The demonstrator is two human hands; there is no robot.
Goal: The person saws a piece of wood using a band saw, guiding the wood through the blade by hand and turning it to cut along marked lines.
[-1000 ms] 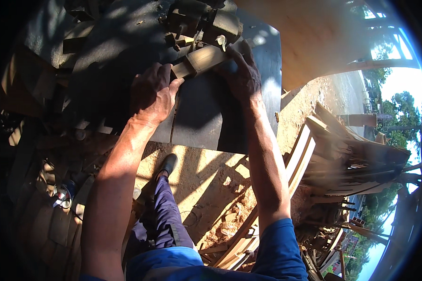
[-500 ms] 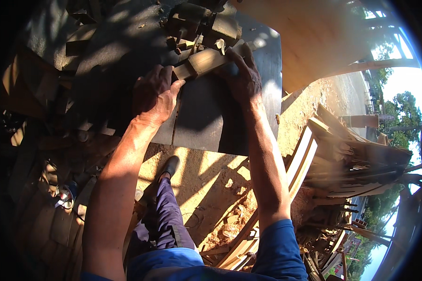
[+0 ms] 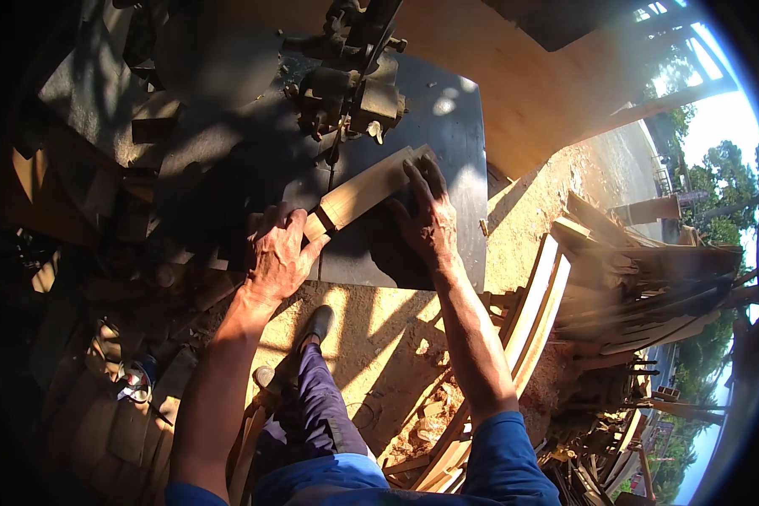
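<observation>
A short, pale block of wood (image 3: 364, 192) with notched ends lies slantwise over the dark saw table (image 3: 464, 202). At its near left end, my left hand (image 3: 277, 255) grips it between thumb and fingers. My right hand (image 3: 430, 218) is closed on the far right end, its fingertips over the top edge. Just beyond the block stands the bandsaw's guide assembly (image 3: 354, 97), dusty and dark, above a slot in the table. A small gap separates the block from the guide.
To the right of the table a large tan wooden panel (image 3: 489, 76) rises. Long timber strips (image 3: 531, 312) and a heap of boards (image 3: 641, 287) lie at the right. Scrap wood (image 3: 135, 430) fills the shaded lower left. Sandy ground (image 3: 371, 329) with shavings is underfoot.
Both hands have drawn the block nearer to me, away from the saw guide, which now shows more fully. Both hands keep their hold. The whole view has shifted a little.
</observation>
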